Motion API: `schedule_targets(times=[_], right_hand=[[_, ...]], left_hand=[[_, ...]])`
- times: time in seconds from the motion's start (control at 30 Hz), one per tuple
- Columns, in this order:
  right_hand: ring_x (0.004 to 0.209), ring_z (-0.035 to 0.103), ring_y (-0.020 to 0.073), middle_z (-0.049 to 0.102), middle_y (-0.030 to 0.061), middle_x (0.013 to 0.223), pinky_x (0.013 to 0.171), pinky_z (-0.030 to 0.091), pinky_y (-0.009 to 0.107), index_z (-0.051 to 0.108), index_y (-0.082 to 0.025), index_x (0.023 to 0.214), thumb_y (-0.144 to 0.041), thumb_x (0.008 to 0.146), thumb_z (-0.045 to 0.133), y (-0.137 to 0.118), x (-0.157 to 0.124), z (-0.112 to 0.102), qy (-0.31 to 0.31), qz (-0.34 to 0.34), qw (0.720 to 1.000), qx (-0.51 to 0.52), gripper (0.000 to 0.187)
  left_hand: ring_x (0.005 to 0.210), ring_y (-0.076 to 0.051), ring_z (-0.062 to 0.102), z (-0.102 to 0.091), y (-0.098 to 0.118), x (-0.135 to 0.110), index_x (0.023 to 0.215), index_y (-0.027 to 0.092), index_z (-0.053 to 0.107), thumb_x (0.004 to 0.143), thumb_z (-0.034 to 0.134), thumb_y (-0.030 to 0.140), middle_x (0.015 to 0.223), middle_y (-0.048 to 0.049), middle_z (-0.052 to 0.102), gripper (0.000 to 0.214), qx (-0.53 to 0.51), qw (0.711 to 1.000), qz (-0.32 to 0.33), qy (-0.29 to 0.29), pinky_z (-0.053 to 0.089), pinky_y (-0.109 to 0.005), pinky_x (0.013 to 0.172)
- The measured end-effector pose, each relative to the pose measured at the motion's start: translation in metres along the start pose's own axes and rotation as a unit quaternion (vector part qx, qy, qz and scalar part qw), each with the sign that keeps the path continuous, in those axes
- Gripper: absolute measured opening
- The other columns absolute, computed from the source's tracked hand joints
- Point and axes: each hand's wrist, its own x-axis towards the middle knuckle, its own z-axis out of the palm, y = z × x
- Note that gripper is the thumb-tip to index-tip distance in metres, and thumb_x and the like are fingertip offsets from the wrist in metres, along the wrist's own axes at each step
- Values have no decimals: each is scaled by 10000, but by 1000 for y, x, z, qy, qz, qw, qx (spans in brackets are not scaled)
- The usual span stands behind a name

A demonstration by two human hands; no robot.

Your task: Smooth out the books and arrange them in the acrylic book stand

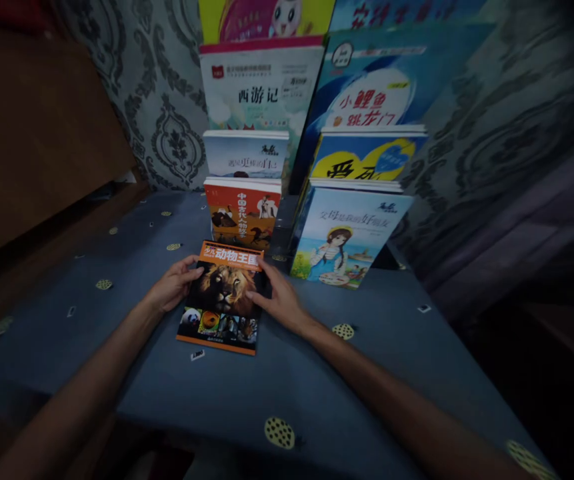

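Observation:
An animal book (224,300) with a lion on its dark cover and orange bands at top and bottom is between my two hands, at the front of the upright books. My left hand (174,283) grips its left edge, thumb on the cover. On the opposite edge, my right hand (279,297) holds it with the thumb over the cover and fingers near the top corner. Just behind stands a red-orange book (244,213). To the right, a light blue book (349,230) with a girl in a yellow hat leans back in the other column.
Books stand in two stepped columns, among them a pale green-white book (261,87), a yellow-and-blue book (367,157) and a teal book (381,80). Beneath is a table with a blue patterned cloth (131,267). Patterned wallpaper (177,133) is behind; a brown wooden panel (37,133) stands left.

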Motion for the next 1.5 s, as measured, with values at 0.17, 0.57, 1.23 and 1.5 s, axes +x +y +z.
schedule_targets(times=[0.17,0.57,1.23,1.5], right_hand=[[856,673,196,713,36,958,786,572,343,524,-209,1469,-353,851,688,-4,-1,-1,-6,32,984,173,656],[402,409,55,511,-137,655,338,385,160,443,-274,1032,-442,704,786,-18,0,-1,56,126,915,378,504],[432,457,76,591,-54,632,332,424,190,663,-205,956,-600,726,825,-20,-2,-21,8,96,922,375,485],[482,497,112,605,-35,661,383,476,233,690,-228,973,-597,795,774,-34,-18,-46,29,64,951,302,418]], left_hand=[[750,-167,768,2,-5,2,1029,158,660,689,915,215,940,-49,805,428,-12,1000,13,10,630,-245,707],[746,-155,768,20,-7,5,1053,186,654,698,909,231,929,-20,807,439,-32,998,53,27,630,-230,711],[764,-177,755,43,7,3,1020,181,755,612,968,321,949,-43,813,481,-4,997,74,-18,611,-266,749],[889,-194,744,54,4,-9,1025,209,803,644,946,311,992,-34,808,420,66,989,99,-86,574,-285,857]])
